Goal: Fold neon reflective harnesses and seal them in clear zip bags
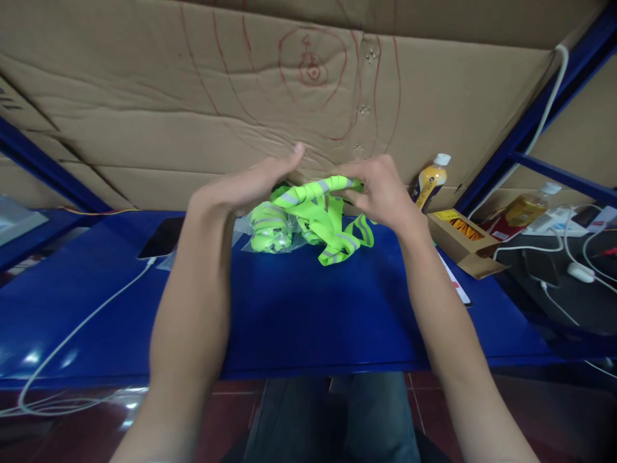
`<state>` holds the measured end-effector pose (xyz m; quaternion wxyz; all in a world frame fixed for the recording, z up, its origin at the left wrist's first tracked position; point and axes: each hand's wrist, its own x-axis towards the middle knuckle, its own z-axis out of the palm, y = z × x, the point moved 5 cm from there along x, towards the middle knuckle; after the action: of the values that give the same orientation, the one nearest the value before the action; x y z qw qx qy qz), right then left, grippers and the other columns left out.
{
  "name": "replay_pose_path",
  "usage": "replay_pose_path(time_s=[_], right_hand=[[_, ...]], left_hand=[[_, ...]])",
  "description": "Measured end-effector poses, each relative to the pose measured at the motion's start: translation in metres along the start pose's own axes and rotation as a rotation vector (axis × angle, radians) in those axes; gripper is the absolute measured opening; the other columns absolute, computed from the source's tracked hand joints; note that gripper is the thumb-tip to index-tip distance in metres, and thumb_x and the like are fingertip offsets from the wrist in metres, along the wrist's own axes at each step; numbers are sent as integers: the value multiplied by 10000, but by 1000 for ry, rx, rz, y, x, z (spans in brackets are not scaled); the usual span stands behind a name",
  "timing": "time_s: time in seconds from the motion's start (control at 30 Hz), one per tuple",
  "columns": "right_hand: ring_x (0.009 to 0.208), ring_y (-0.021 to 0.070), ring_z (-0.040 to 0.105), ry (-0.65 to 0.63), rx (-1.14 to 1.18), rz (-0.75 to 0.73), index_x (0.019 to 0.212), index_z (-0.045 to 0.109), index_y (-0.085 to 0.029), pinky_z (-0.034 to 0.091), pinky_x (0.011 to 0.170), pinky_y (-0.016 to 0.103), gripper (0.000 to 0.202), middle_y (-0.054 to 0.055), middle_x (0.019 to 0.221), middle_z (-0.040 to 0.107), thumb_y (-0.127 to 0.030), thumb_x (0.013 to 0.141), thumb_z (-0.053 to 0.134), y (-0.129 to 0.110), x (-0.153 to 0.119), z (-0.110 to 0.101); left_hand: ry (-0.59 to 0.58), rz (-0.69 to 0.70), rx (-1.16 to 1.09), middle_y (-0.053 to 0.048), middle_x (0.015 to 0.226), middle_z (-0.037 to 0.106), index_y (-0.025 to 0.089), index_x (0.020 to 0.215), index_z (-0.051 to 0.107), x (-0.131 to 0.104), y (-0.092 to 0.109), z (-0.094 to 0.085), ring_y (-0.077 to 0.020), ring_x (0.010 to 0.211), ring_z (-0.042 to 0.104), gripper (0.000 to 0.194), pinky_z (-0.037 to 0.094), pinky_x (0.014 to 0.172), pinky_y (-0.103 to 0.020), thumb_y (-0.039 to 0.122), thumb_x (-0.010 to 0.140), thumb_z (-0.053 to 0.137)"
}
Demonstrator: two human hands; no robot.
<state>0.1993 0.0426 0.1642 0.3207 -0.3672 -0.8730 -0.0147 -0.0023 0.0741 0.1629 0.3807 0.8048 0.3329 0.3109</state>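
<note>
Neon-green straps with grey reflective stripes (321, 215) hang in a loose bunch between my hands, their loops reaching down over the blue table. My right hand (378, 186) is closed on the upper right end of the straps. On the other side, my left hand (255, 183) is at the upper left end, its thumb raised; the rest of its fingers are hidden behind the hand and straps. A clear plastic bag with a rolled green strap (270, 228) lies on the table just below my left hand.
On the blue table (313, 321), a black phone (161, 238) with a white cable lies left. A yellow drink bottle (430, 180) and an open cardboard box (465, 241) stand right. Cardboard (144, 96) lines the back; another bottle (525, 209) and cables lie far right.
</note>
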Motion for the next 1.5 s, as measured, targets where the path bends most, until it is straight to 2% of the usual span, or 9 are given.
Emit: replay_pose_path(time_s=[0.1,0.2,0.43,0.63,0.83,1.03,1.23,1.4,1.5], right_hand=[[1126,299,716,122,-92,-129,1210,792,-244,551,1046,477,303,77,1121,816,-211,1043,541,-4,3,10],[1243,303,688,209,-138,-205,1319,765,-227,529,1124,496,408,82,1304,794,-131,1022,503,-11,4,12],[1450,380,593,29,-40,-148,1478,689,-256,448,1246,574,569,119,1548,675,-447,952,794,-15,1,-5],[1101,302,706,-125,110,-36,1269,762,-191,525,1001,426,498,90,1184,799,-520,901,834,10,-5,-10],[818,179,585,-156,173,-29,1005,766,-173,421,780,311,370,5,877,716,-509,872,850,8,-10,-25],[844,207,608,-51,145,-56,1026,755,-197,445,817,335,322,19,913,741,-474,883,839,2,-10,-37],[886,249,647,105,84,-43,1094,751,-188,494,877,390,350,43,974,756,-444,880,854,4,-15,-53],[873,254,682,29,-38,-36,1086,772,-208,496,924,422,270,35,977,784,-302,851,868,-4,-15,-51],[918,263,720,-35,-41,-27,1070,769,-235,507,970,424,221,26,994,806,-268,867,852,-10,-11,-43]], left_hand=[[-40,-113,-11,-43,546,619,196,687,730,0,-9,-1,-191,558,618,637,507,557,-308,796,901,748],[13,-44,-83,-55,668,706,192,785,761,3,-10,-3,-188,602,641,485,513,572,-312,654,815,908],[150,233,226,-51,938,770,181,898,763,5,8,-5,-217,906,669,373,503,834,-329,469,741,940],[117,329,490,-36,971,803,190,1025,803,2,24,21,-252,971,717,288,486,929,-346,396,835,870],[139,406,361,-64,1018,834,183,1015,834,4,32,26,-256,997,751,331,540,935,-343,499,963,754],[278,209,-87,-53,766,708,196,856,734,16,-17,-4,-213,779,716,508,574,724,-322,688,976,699],[305,-22,-261,-52,744,674,178,875,677,33,-66,-5,-249,804,737,321,628,756,-398,465,873,819],[923,208,-153,-15,896,720,187,951,672,3,-10,-27,-160,851,686,303,601,811,-342,476,1041,663],[765,381,135,-18,995,759,227,969,744,-11,37,-10,-202,996,721,383,585,977,-374,548,1104,584]])
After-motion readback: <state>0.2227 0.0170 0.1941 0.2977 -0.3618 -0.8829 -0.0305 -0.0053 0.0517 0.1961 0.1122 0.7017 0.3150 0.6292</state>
